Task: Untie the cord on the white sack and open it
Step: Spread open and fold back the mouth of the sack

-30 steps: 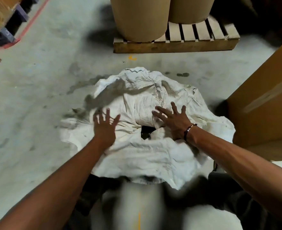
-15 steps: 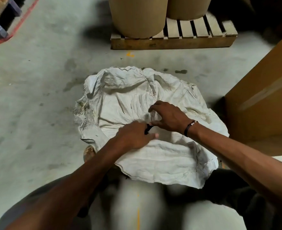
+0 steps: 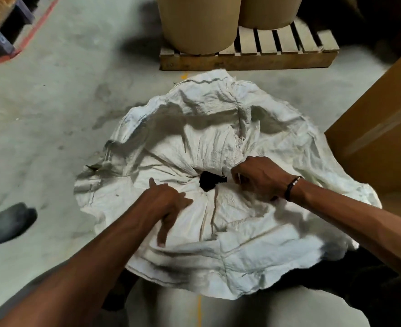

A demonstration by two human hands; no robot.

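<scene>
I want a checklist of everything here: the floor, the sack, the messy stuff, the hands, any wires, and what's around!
Surface: grey concrete floor, stained.
Job's things: white sack, crumpled, with a small dark opening at its gathered middle; cord not visible.
Clutter: nothing seen.
Hands: left hand on the cloth; right hand pinching cloth beside the opening.
Cables: nothing seen.
Surroundings: wooden pallet with brown drums; cardboard box at right.

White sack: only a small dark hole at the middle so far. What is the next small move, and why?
Probably draw the gathered cloth apart. The right hand grips the white sack beside the small dark opening; the left hand presses cloth on the other side. No cord shows.
</scene>
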